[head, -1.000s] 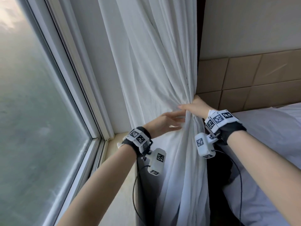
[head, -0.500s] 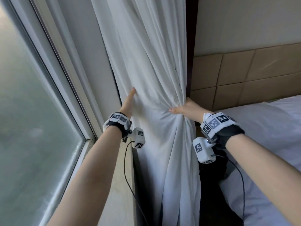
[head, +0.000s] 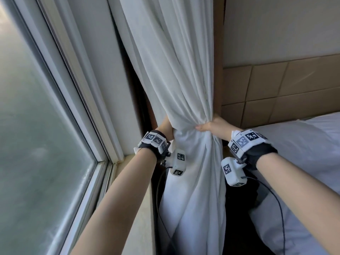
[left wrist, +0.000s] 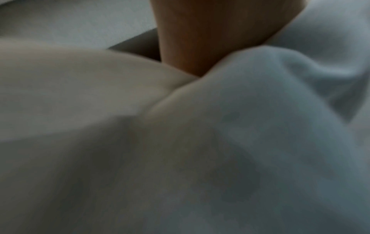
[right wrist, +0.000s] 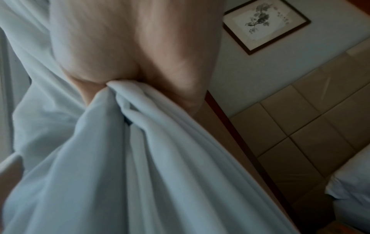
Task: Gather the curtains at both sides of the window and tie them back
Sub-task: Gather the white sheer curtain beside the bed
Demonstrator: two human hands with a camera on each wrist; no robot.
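A white curtain (head: 180, 80) hangs at the right side of the window, drawn into a narrow waist at mid-height. My right hand (head: 209, 126) grips that waist from the right, thumb across the front folds. In the right wrist view the right hand (right wrist: 130, 47) closes on bunched curtain (right wrist: 140, 158). My left hand (head: 166, 126) reaches in at the curtain's left edge, level with the right hand, its fingers hidden behind the cloth. The left wrist view shows only the left hand (left wrist: 210, 31) with curtain (left wrist: 260, 126) lying over it.
The window glass (head: 36, 126) and its white frame (head: 88, 107) fill the left, with a pale sill (head: 136, 218) under my left forearm. A bed (head: 303, 153) with white linen and a tan padded headboard (head: 285, 92) stand at the right. A framed picture (right wrist: 266, 23) hangs above.
My left hand left the curtain's front, went up along its left edge, then came down behind it, level with the right hand. The curtain is bunched tighter. The right hand kept its grip.
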